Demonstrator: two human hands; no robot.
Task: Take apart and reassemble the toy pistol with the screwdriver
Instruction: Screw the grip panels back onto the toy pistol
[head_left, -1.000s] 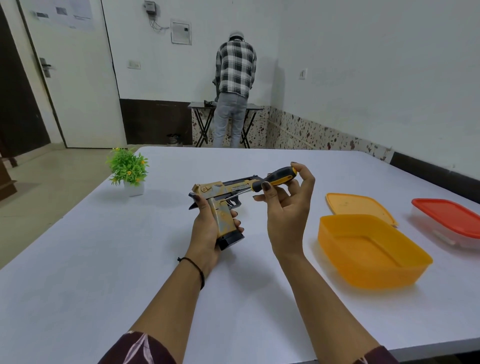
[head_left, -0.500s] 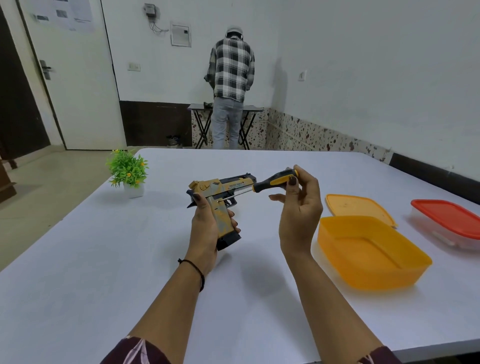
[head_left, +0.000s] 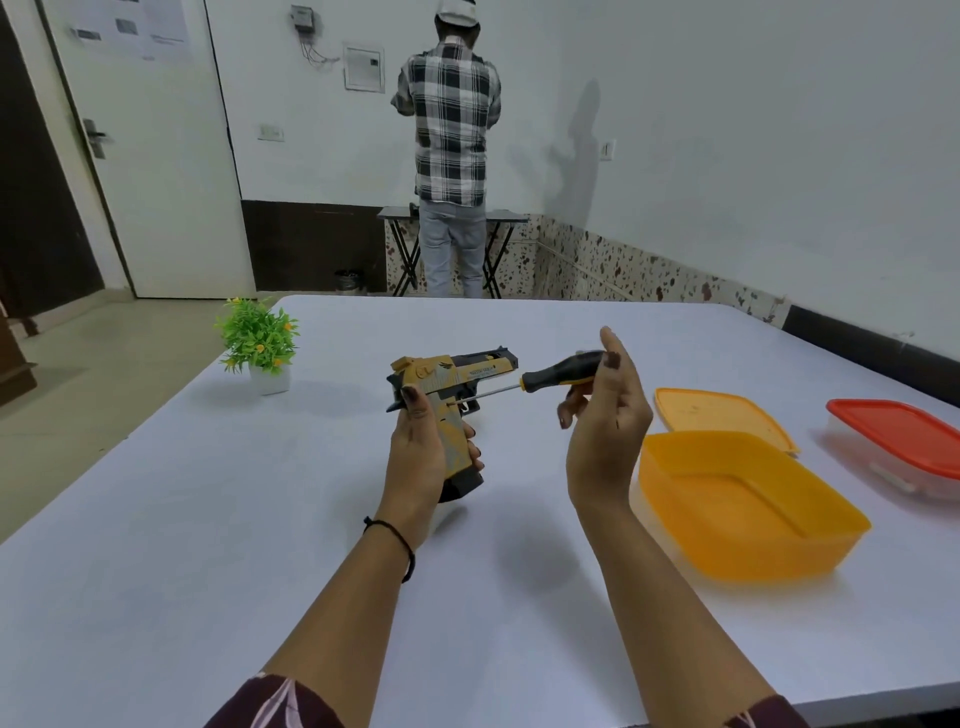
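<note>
Since the earlier frame the screwdriver (head_left: 561, 370) drew back from the toy pistol (head_left: 451, 402), its tip blurred near the trigger. Left hand (head_left: 423, 457) grips the pistol above the desk (head_left: 156, 519); right hand (head_left: 605, 415) fingers pinch the half-hidden handle.

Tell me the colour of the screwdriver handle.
Black with an orange-yellow patch, on the screwdriver held by the right hand. The head view, the only one, shows it.

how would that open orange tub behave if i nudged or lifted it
The orange tub looks like thin plastic and holds nothing visible, so it is probably light and would slide on the smooth white table. Its broad flat base makes tipping unlikely. With its lid off, the walls may flex when gripped.
</note>
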